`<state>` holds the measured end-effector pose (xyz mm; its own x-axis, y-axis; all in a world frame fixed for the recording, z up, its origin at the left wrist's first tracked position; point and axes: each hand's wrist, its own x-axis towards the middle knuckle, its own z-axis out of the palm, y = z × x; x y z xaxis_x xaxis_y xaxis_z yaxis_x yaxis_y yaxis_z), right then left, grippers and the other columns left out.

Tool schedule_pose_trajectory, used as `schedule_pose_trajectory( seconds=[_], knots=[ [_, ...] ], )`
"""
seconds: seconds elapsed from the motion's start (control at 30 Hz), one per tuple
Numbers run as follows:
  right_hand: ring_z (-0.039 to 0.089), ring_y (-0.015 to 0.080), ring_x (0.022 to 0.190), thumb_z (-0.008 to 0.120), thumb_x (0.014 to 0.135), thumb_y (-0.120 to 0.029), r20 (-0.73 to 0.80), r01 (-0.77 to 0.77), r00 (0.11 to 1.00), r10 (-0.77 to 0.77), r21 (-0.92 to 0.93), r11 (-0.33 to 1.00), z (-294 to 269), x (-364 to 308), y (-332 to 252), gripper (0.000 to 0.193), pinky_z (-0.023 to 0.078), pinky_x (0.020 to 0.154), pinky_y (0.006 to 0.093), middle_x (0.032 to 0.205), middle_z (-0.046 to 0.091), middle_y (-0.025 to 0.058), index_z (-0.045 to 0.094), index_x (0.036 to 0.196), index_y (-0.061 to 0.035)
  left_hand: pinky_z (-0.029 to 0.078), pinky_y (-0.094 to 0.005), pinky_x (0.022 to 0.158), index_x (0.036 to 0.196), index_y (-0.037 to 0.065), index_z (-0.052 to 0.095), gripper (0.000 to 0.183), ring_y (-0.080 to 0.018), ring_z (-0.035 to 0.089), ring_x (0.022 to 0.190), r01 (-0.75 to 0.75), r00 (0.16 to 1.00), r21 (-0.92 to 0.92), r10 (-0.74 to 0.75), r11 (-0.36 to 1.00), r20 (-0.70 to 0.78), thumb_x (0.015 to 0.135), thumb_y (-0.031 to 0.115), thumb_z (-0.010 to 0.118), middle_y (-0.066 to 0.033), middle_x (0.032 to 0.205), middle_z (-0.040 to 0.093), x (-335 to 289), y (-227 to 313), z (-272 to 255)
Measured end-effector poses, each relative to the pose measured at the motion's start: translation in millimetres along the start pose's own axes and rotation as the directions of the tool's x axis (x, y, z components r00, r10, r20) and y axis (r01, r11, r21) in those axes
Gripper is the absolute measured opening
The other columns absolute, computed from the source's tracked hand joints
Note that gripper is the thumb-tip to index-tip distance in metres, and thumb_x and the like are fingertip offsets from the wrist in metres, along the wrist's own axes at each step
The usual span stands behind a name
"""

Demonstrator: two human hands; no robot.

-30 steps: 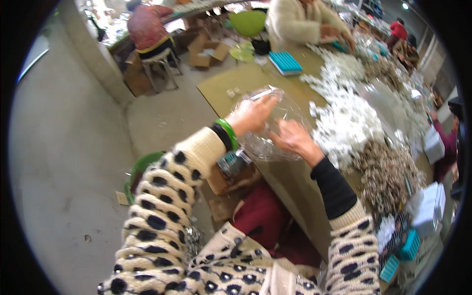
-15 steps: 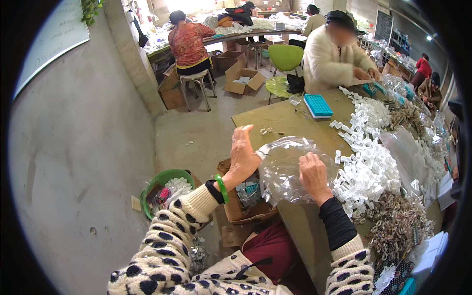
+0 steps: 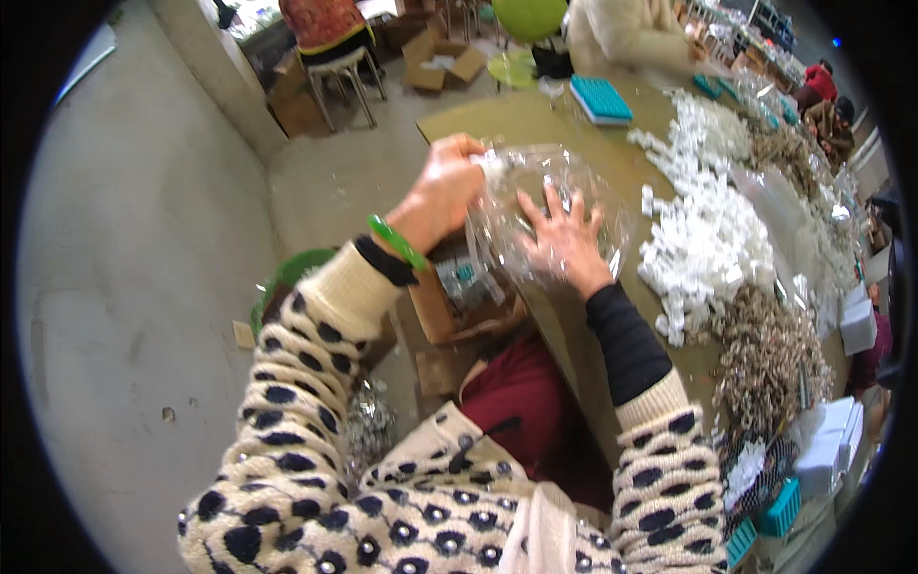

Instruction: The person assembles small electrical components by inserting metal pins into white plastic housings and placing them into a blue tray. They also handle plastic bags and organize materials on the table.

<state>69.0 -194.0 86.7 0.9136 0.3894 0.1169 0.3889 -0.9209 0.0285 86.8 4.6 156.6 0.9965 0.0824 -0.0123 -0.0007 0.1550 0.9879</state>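
A clear, crinkled plastic bag lies over the near-left part of the greenish table, by the edge. Its gathered white-looking end is pinched in the closed fingers of my left hand, which wears a green bangle. My right hand rests palm down against the bag with its fingers spread. What the bag contains, if anything, cannot be made out. To the right of my right hand is a big heap of small white plastic pieces.
A brown heap of small ring-like pieces sits nearer on the right. Farther off is a teal gridded tray, with a person in a white fluffy coat beyond. Below the table edge stand a cardboard box and a green basin.
My left hand has gone from loosely open to closed on the bag's end. My right hand has opened from a closed grip and now lies spread on the bag. The view has tilted down.
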Motion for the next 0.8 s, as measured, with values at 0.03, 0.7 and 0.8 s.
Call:
schedule_pose_trajectory(
  seconds=[0.03, 0.7, 0.8],
  knots=[
    [0.025, 0.0473, 0.141, 0.050, 0.091, -0.060, 0.015, -0.007, 1.000, 0.007, 0.021, 1.000, -1, 2, -1, 0.069, 0.017, 0.108, 0.0725, 0.160, 0.027, 0.0130, 0.032, 0.153, -0.0359, 0.046, -0.0282, 0.043, 0.096, 0.002, 0.064, 0.016, -0.0137, 0.059, 0.055, -0.001, 1.000, 0.028, 0.001, 1.000, 0.024, 0.084, -0.008, 0.062, -0.0073, 0.079, 0.065, 0, 4, -4],
    [0.016, 0.0466, 0.146, 0.041, 0.093, -0.063, 0.142, -0.121, 0.983, 0.112, 0.058, 0.991, -9, 5, -11, 0.069, 0.012, 0.108, 0.0752, 0.162, 0.021, 0.0122, 0.031, 0.154, -0.0318, 0.055, -0.0516, 0.085, 0.096, 0.003, 0.063, 0.008, -0.0292, 0.067, 0.085, 0.358, 0.885, -0.671, -0.006, 0.649, 0.466, 0.094, 0.011, 0.064, -0.0101, 0.087, 0.066, -63, -6, -32],
    [0.017, 0.0469, 0.146, 0.042, 0.093, -0.061, 0.159, -0.142, 0.979, 0.127, 0.089, 0.986, -12, 5, -12, 0.068, 0.012, 0.108, 0.0753, 0.162, 0.022, 0.0122, 0.031, 0.154, -0.0317, 0.053, -0.0513, 0.088, 0.098, 0.004, 0.064, 0.015, -0.0302, 0.067, 0.090, 0.404, 0.868, -0.688, -0.015, 0.603, 0.497, 0.098, 0.018, 0.060, -0.0108, 0.090, 0.067, -58, -13, -41]
  ],
)
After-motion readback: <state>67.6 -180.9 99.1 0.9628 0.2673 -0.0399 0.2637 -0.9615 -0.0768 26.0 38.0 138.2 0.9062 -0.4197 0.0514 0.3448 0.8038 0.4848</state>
